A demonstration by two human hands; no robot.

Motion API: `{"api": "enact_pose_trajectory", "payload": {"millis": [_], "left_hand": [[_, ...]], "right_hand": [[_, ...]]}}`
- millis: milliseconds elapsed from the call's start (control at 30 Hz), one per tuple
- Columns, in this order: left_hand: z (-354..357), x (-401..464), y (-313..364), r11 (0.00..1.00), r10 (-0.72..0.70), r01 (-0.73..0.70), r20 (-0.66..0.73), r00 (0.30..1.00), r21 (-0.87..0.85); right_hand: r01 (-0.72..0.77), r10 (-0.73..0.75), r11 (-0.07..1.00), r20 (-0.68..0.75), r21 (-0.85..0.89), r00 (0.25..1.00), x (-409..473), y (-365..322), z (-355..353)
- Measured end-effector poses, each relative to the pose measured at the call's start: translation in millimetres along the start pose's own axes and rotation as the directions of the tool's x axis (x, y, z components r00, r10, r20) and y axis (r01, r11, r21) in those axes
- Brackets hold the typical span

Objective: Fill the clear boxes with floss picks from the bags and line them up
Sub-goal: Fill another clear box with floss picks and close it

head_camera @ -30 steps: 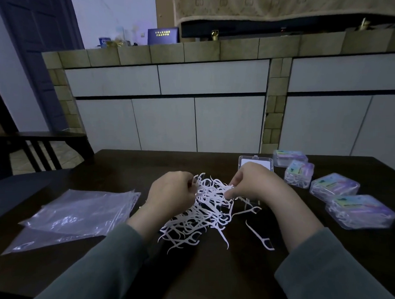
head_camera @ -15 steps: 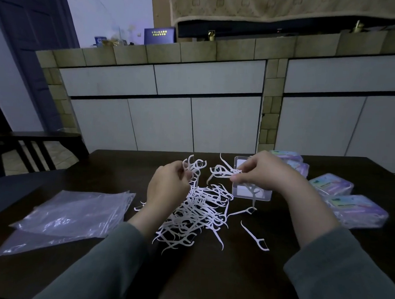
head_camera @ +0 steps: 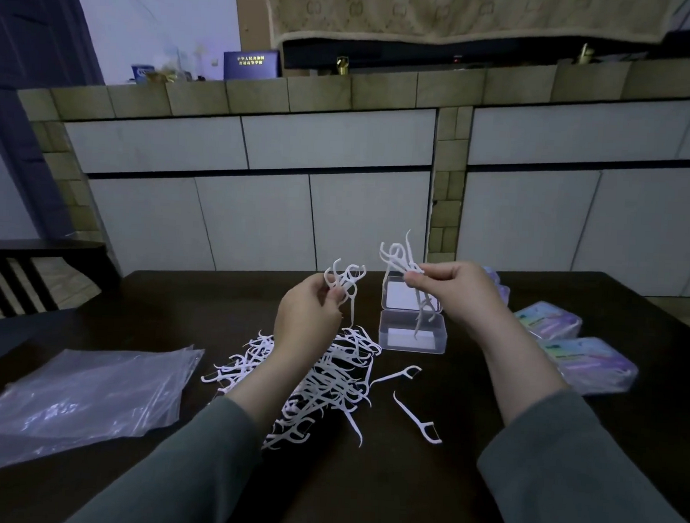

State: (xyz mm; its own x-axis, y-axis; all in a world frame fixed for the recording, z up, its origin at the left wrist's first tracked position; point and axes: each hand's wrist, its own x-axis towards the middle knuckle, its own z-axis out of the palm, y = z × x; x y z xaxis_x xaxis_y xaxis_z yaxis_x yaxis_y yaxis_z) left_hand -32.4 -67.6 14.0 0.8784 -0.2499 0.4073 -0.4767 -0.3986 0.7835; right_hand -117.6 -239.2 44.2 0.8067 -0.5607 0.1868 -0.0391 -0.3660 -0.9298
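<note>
Both forearms (in grey-green sleeves) are reaching forward, raised above the counter. The left hand is pinching a small bunch of floss picks between thumb and curled fingers. The right hand is holding higher, its grip pinching another bunch.

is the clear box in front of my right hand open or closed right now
Open. The clear box has its lid raised behind the tray, and picks held by the right hand dangle above the tray. Nothing clearly lies inside.
</note>
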Motion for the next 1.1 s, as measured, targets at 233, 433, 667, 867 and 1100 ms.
{"api": "enact_pose_trajectory", "payload": {"millis": [233,433,667,867,1100], "left_hand": [[32,8,18,0.991,-0.004,0.005,0.006,1.0,-0.133],[55,12,32,0.986,0.013,-0.019,-0.04,0.999,-0.165],[71,16,21,0.993,-0.008,0.006,-0.015,1.0,-0.114],[67,15,14,0.996,0.019,-0.022,-0.027,0.999,-0.088],[72,10,14,0.994,0.092,-0.093,-0.006,0.996,-0.061]], "right_hand": [[0.015,-0.005,0.993,-0.083,0.119,0.997,9,27,3],[-0.016,0.012,0.965,-0.017,-0.261,1.0,21,53,4],[0.02,0.036,0.78,0.078,-0.625,0.996,23,48,-10],[0.067,0.06,0.741,0.165,-0.668,0.984,19,45,-11],[0.013,0.118,0.851,0.216,-0.525,0.969,15,44,-38]]}}
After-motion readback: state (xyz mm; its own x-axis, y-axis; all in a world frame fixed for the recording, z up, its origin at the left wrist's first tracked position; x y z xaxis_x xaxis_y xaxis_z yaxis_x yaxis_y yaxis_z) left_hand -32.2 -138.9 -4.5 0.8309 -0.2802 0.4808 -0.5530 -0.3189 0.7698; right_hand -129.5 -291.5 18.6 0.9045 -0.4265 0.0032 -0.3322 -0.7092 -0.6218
